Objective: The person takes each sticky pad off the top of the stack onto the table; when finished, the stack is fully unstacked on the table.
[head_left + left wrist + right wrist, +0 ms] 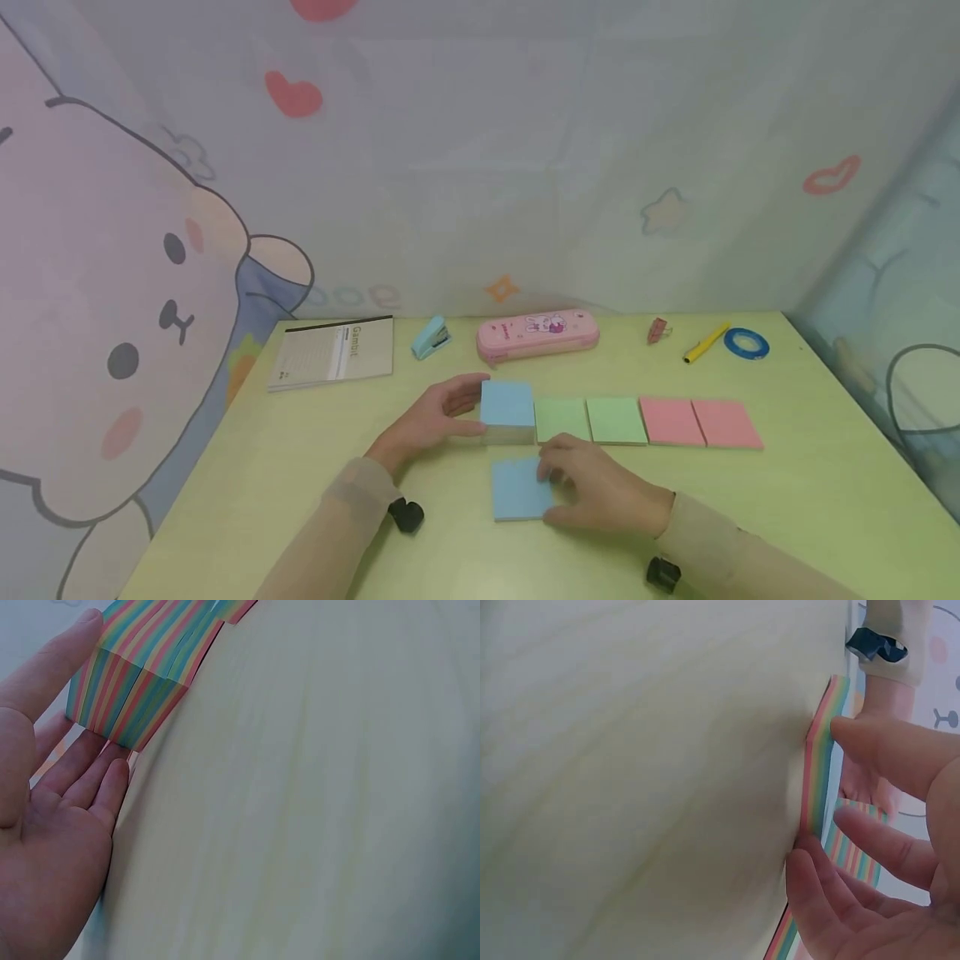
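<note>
A tall stack of sticky note pads (507, 404), blue on top, stands at the left end of a row. Its sides show colour stripes in the left wrist view. My left hand (444, 410) holds the stack from its left side, thumb at the front and fingers behind. Nearer to me lies a single sticky note pad (519, 490), also blue on top, with pink, yellow, green and blue layers along its edge (819, 780). My right hand (596, 487) grips that pad at its right side, with the thumb on the near edge and fingers around the far corner.
Right of the stack, two green pads (617, 420) and two pink pads (727, 423) continue the row. Along the back are a notebook (333, 354), light blue stapler (431, 337), pink pencil case (538, 335), binder clip (657, 330), yellow pen (707, 342) and blue tape roll (746, 343).
</note>
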Tool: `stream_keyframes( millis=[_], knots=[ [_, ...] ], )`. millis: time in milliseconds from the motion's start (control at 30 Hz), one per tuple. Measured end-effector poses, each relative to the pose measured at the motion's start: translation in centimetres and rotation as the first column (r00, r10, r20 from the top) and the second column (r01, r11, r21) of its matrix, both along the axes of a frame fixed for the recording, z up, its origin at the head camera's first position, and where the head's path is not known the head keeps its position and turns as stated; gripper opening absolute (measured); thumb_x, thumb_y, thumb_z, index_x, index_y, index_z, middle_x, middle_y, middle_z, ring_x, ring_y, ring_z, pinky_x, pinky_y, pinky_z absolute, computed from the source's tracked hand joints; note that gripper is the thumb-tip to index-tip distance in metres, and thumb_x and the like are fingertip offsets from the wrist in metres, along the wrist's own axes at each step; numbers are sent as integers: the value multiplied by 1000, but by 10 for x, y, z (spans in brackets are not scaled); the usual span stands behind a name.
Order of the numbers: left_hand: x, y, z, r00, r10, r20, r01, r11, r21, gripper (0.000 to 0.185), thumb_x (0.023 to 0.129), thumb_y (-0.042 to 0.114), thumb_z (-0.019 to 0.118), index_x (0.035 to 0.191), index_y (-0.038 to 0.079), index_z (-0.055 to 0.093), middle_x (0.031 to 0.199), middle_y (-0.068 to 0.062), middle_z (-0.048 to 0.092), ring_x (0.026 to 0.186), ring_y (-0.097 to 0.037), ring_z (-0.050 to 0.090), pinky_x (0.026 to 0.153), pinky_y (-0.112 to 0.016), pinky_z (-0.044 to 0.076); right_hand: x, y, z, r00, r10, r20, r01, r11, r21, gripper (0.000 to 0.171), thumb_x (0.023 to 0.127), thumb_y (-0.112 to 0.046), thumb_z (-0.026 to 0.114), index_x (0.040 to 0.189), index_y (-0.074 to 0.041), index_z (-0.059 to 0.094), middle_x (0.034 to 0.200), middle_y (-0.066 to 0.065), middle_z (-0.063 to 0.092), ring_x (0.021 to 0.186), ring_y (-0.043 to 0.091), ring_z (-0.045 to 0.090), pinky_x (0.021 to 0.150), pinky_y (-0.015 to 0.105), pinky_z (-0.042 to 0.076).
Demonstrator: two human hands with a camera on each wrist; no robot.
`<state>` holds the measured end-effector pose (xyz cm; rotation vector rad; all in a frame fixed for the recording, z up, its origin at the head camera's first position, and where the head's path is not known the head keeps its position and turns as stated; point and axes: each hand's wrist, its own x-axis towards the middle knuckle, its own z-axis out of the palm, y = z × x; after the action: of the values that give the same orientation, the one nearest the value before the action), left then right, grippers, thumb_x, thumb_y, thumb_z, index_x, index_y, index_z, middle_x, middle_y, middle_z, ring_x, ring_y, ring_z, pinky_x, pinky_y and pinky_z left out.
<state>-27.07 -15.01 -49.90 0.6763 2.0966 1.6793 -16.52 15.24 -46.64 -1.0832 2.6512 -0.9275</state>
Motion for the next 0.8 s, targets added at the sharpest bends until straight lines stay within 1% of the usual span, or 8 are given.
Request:
stream_keyframes(
  millis=[133, 333, 500, 633, 800],
  knots=[
    [-2, 0, 1, 1000, -6, 0, 6, 1000, 9, 80, 91, 9, 84, 160, 9, 42, 158, -8, 53, 148, -28, 47, 124, -41, 39, -2, -2, 1, 1000, -18, -17, 18, 1000, -1, 31, 81, -21, 90, 103, -13, 69, 119, 0, 63, 99, 14, 63, 84, 27, 58],
    [-3, 0, 1, 1000, -3, 4, 3, 1000, 2, 80, 91, 12, 84, 159, 11, 43, 157, -6, 53, 147, -26, 49, 123, -39, 40, -6, -8, -1, 998, -63, -11, 63, 998, -11, 33, 79, -21, 91, 101, -12, 69, 111, -3, 63, 98, 15, 63, 84, 29, 59],
    [-2, 0, -1, 1000, 0, 1, 0, 1000, 5, 79, 91, 11, 84, 159, 10, 43, 157, -7, 53, 147, -27, 49, 124, -41, 38, -8, -11, -3, 997, -80, -22, 80, 997, 3, 34, 78, -24, 92, 101, -13, 69, 111, -3, 65, 96, 14, 61, 84, 29, 58],
    [-2, 0, -1, 1000, 4, 6, -4, 1000, -2, 79, 90, 10, 84, 159, 12, 45, 158, -8, 53, 148, -28, 48, 124, -43, 38, -10, -12, -6, 996, -79, -37, 79, 997, 9, 33, 78, -25, 92, 98, -14, 69, 112, -3, 67, 96, 13, 61, 85, 30, 57],
    [-3, 0, 0, 1000, 6, 4, -6, 1000, -3, 79, 90, 9, 84, 158, 12, 45, 158, -8, 53, 147, -28, 48, 124, -43, 39, -11, -12, -5, 996, -74, -39, 75, 997, 11, 32, 78, -26, 92, 97, -15, 69, 112, -3, 67, 96, 12, 61, 85, 30, 57]
  ],
)
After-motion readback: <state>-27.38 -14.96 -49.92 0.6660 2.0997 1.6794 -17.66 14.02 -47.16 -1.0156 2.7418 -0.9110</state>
